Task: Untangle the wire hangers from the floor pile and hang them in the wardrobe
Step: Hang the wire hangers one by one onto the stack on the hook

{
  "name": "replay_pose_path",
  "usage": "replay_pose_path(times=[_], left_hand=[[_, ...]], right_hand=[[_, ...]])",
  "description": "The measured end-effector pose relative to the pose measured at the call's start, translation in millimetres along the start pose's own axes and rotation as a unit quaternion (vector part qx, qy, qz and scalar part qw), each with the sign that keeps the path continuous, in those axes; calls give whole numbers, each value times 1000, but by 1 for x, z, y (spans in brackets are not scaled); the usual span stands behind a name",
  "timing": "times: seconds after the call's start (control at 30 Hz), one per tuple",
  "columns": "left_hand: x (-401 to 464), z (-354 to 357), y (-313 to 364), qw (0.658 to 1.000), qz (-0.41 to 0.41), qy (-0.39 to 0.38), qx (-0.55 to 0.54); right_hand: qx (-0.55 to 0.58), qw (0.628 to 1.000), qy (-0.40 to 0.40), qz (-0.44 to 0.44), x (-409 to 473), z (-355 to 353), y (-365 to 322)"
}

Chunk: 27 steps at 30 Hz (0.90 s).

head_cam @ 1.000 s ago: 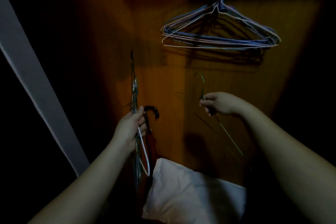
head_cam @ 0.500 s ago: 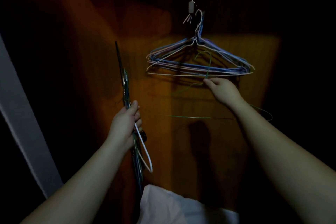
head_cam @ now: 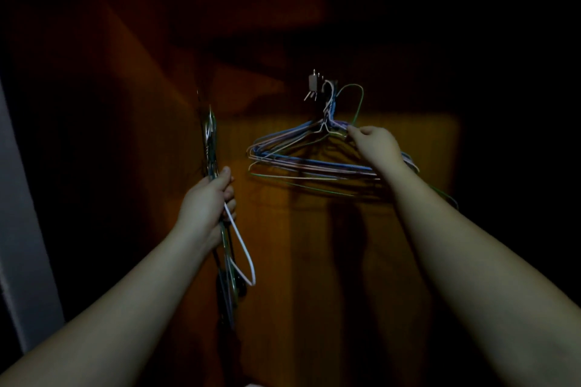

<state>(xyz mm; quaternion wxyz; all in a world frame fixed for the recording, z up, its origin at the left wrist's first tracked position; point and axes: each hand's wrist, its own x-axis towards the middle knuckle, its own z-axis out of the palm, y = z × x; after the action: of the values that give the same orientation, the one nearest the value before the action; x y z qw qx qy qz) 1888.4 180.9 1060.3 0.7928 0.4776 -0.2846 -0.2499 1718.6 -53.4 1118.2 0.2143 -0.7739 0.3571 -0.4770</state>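
Inside the dim wooden wardrobe (head_cam: 314,245), several blue, pink and white wire hangers (head_cam: 301,160) hang in a cluster from a metal hook (head_cam: 314,85) on the back panel. My right hand (head_cam: 374,141) pinches a green wire hanger (head_cam: 358,104) by its neck; its hook is raised just right of the metal hook, and its bar shows below the cluster. My left hand (head_cam: 210,201) grips an upright bundle of wire hangers (head_cam: 213,154), with a white loop hanging below the fist.
A pale door edge (head_cam: 19,229) runs down the far left. The wardrobe's side wall stands close behind the bundle. A sliver of white cloth (head_cam: 251,384) shows at the bottom edge. Everything else is in deep shadow.
My right hand has lifted the green hanger from waist height up to the hook beside the hung cluster. The view tilted upward. My left hand kept its grip on the bundle.
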Motion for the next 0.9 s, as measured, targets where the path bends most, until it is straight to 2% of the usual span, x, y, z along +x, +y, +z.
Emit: replay_pose_path(times=[0.2, 0.5, 0.9], left_hand=[[1, 3, 5, 1000, -3, -4, 9], [1, 3, 8, 1000, -6, -11, 19], [2, -7, 1, 999, -6, -17, 30]], right_hand=[[29, 999, 17, 8, 41, -3, -13], [-18, 1000, -5, 0, 74, 16, -30], [-28, 999, -20, -18, 75, 49, -6]])
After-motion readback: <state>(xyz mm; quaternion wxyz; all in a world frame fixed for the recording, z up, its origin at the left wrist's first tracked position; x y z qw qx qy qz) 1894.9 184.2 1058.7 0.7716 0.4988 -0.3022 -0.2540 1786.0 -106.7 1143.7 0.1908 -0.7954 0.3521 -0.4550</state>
